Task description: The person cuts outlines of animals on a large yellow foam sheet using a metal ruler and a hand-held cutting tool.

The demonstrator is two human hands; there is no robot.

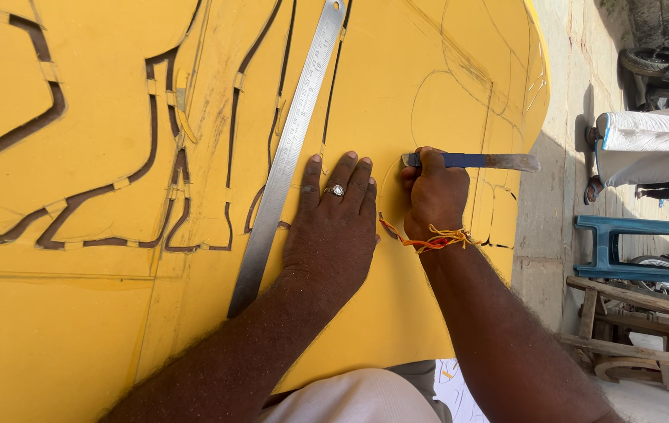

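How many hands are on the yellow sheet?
2. The left hand lies flat beside the steel ruler. The right hand grips a blue-handled knife on the yellow sheet. None seems hidden.

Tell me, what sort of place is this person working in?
Probably an open-air roadside workshop for sign or craft cutting. The right hand works a blade tool on a big yellow sheet with cut outlines, beside a steel ruler. Paving, a wooden frame and a parked scooter lie alongside.

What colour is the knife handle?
Blue, on the knife in the right hand; head view.
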